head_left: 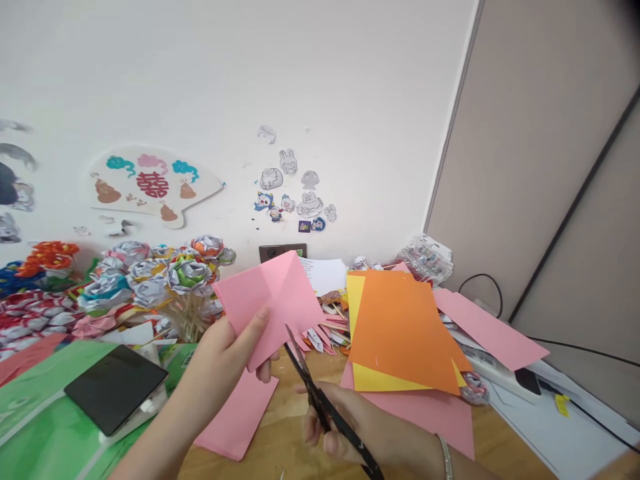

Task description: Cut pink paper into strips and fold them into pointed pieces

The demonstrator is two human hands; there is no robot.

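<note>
Left hand (233,341) pinches a creased pink paper square (295,293), thumb on its face and fingers behind, the paper spreading up and to the right of that hand. Below the same hand, a pink paper rectangle (237,420) lies on the brown wooden tabletop (285,413). Right of that hand, black-handled scissors (314,393) point up at the square's lower edge, blades parted; whether they bite into it cannot be told. Right hand (353,403) is curled around the scissors' handles. Beyond this hand, to its right, an orange paper sheet (395,327) overlaps a yellow paper sheet (355,300).
</note>
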